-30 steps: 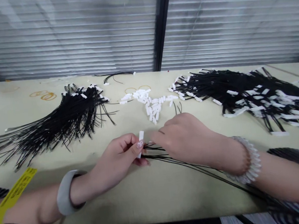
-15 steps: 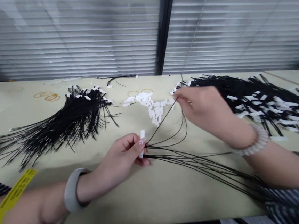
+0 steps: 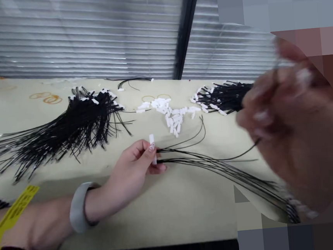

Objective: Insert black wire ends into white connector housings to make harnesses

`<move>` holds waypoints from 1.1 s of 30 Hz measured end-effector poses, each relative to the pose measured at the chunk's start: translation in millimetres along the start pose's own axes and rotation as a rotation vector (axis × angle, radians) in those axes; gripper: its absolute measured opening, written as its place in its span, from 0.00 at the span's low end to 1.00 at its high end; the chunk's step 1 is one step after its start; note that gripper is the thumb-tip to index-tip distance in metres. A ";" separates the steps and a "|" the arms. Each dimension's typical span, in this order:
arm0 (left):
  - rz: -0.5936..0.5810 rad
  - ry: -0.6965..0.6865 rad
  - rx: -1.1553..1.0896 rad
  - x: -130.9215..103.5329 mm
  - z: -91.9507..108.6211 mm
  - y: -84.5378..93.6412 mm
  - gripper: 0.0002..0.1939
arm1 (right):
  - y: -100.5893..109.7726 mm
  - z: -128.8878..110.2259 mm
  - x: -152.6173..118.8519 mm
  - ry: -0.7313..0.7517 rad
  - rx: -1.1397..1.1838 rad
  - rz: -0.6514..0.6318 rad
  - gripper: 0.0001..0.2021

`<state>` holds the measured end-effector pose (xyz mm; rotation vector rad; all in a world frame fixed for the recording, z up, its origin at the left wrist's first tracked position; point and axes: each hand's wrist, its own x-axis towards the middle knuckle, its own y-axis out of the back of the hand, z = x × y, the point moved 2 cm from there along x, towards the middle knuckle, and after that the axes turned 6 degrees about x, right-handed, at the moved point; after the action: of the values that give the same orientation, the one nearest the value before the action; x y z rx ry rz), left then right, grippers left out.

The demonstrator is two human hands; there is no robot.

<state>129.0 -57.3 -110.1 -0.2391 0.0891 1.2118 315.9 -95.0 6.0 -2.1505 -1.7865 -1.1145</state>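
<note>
My left hand point(image 3: 140, 158) pinches a white connector housing point(image 3: 154, 160) upright between thumb and fingers. A bundle of thin black wires point(image 3: 210, 162) runs from it to the right, and two shorter loops point(image 3: 203, 127) curl upward. My right hand point(image 3: 282, 118) is raised close to the camera, large and blurred, its fingers curled into a pinch. One black wire point(image 3: 244, 153) bends up from the bundle and passes behind this hand. Its end at the fingertips is too smeared to make out.
Loose white connector housings point(image 3: 173, 116) lie mid-table. A pile of black wires point(image 3: 87, 116) is at left, another wire pile point(image 3: 228, 96) at right. Rubber bands point(image 3: 52, 99) lie at the back left. Blinds point(image 3: 88, 34) stand behind the table. The right side is pixelated.
My right hand has moved up, right and much nearer the camera, from above the table's middle. The left hand still holds the housing and appears slightly higher in view.
</note>
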 end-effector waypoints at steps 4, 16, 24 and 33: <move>-0.034 0.006 -0.011 -0.4 0.4 -0.7 0.11 | -36.8 20.2 -17.3 0.018 -0.005 -0.181 0.05; -0.230 0.018 0.160 -5.8 8.6 -4.1 0.12 | -51.2 49.9 -28.8 0.092 -0.073 -0.235 0.14; -0.228 0.025 0.193 -7.0 10.1 -5.2 0.11 | -50.7 50.6 -30.8 -0.007 -0.105 -0.227 0.12; -0.223 -0.009 0.295 -7.5 11.1 -5.6 0.12 | -50.1 47.6 -29.3 0.000 -0.100 -0.244 0.10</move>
<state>131.0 -63.5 -97.1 0.0154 0.2255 0.9633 291.8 -78.5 -63.2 -2.0245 -2.0792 -1.2804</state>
